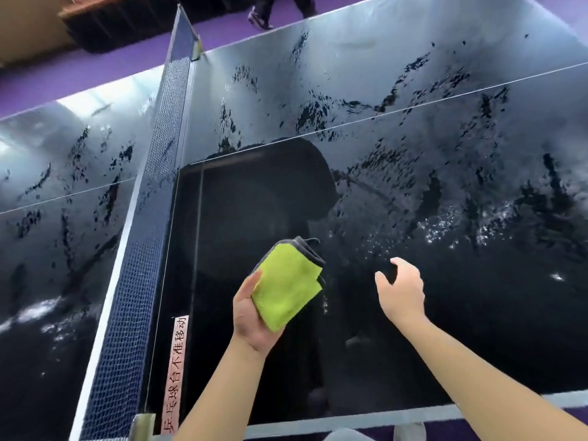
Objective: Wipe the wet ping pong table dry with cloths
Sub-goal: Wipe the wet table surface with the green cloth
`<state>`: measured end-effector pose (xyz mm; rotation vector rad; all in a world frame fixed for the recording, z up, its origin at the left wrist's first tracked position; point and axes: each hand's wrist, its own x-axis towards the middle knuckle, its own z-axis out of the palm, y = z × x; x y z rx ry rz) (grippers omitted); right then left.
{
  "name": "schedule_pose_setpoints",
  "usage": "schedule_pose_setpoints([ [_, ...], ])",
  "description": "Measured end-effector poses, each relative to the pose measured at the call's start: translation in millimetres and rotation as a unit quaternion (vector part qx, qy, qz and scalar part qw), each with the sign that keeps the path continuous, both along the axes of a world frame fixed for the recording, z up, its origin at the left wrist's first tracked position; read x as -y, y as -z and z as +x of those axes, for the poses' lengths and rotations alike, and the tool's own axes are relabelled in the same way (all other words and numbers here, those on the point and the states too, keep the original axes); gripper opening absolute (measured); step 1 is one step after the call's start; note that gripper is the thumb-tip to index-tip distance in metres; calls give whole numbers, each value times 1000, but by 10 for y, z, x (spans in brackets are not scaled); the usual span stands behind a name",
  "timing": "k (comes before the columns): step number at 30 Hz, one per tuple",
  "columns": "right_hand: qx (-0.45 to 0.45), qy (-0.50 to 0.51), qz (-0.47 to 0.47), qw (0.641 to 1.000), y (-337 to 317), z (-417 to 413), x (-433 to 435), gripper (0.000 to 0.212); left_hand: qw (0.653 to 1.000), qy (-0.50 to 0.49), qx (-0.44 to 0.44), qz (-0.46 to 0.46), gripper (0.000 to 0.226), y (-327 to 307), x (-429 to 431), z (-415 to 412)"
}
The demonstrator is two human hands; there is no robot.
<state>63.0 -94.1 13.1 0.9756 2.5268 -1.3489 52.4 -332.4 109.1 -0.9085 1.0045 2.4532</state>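
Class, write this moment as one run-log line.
left hand: holds folded green cloth above table | right hand: empty, fingers loosely curled | table: wet, water streaks | net: left of hands

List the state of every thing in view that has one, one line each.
Cloth: folded, green side up, held above the table, not touching it.
Left hand: palm up, holds the cloth.
Right hand: empty, fingers loosely curled, above the table.
Ping pong table: wet, streaked with water and droplets.
Net: up, stretched across the table.
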Motion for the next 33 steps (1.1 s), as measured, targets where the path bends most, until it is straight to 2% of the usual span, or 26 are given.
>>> schedule_pose_setpoints([
  [2, 61, -38, 110, 991, 152, -238, 29, 60, 1000, 27, 5, 6, 41, 39, 30, -395],
  [5, 169, -29, 202, 964, 431, -427, 170, 70, 998, 35, -37, -29, 43, 167, 61, -1119],
  [7, 182, 9, 254, 950, 606, -508, 341, 73, 985, 0, -90, -146, 36, 354, 63, -1735],
  [8, 186, 24, 279, 942, 669, -537, 412, 73, 960, -6, -126, -251, 35, 481, 52, -2055],
  [9, 190, 37, 296, 935, 724, -555, 450, 74, 906, 16, -172, -387, 38, 652, 45, -2357],
  [10, 190, 47, 310, 930, 787, -571, 461, 74, 819, 79, -222, -522, 44, 863, 42, -2622],
  [11, 188, 54, 323, 926, 837, -592, 459, 74, 715, 170, -260, -626, 50, 1084, 20, -2847],
  [12, 187, 59, 333, 922, 867, -591, 456, 73, 619, 265, -258, -693, 55, 1296, -11, -3010],
  [13, 189, 63, 338, 920, 878, -572, 464, 73, 546, 353, -232, -723, 60, 1461, -55, -3109],
  [14, 185, 71, 340, 919, 892, -558, 471, 72, 488, 408, -207, -744, 64, 1585, -119, -3197],
  [15, 174, 78, 344, 919, 913, -558, 479, 72, 462, 425, -192, -754, 65, 1636, -210, -3309],
  [18, 147, 101, 346, 921, 912, -593, 473, 77, 494, 414, -172, -745, 63, 1553, -518, -3825],
  [22, 123, 116, 357, 919, 918, -620, 490, 79, 524, 452, -182, -699, 64, 1324, -899, -4551],
  [23, 118, 116, 358, 919, 921, -621, 478, 79, 515, 469, -193, -691, 65, 1318, -970, -4666],
  [24, 116, 116, 359, 919, 931, -612, 468, 79, 492, 487, -208, -691, 66, 1345, -1013, -4748],
  [27, 119, 115, 365, 916, 946, -600, 478, 80, 400, 522, -273, -702, 62, 1440, -987, -4820],
  [28, 122, 115, 367, 915, 946, -604, 478, 79, 386, 531, -293, -695, 60, 1444, -939, -4781],
  [31, 133, 105, 371, 913, 930, -625, 468, 78, 374, 559, -336, -659, 57, 1455, -799, -4497],
  [33, 137, 100, 362, 917, 917, -622, 464, 77, 344, 565, -372, -651, 56, 1486, -717, -4193],
])
